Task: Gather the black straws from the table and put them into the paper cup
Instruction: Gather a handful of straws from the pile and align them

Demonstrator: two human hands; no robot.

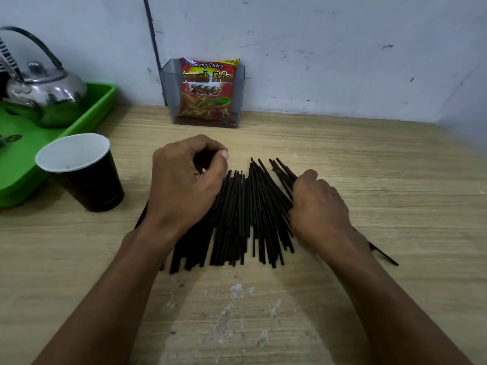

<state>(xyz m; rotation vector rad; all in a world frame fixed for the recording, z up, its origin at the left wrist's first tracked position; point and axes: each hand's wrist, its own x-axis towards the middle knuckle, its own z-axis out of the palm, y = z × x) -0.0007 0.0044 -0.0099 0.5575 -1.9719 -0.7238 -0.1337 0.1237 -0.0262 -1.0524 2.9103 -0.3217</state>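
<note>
Several black straws lie fanned out in a pile on the wooden table, in the middle. My left hand sits over the pile's left side, fingers and thumb curled round some straws; a straw end sticks out under the wrist. My right hand is on the pile's right edge, its fingers curled round a few straws that poke out ahead of it and behind the wrist. The paper cup, black outside and white inside, stands upright and empty to the left of my left hand.
A green tray holding a metal kettle sits at the back left, just behind the cup. A clear holder with a red snack packet stands against the wall. White scuffs mark the table near me.
</note>
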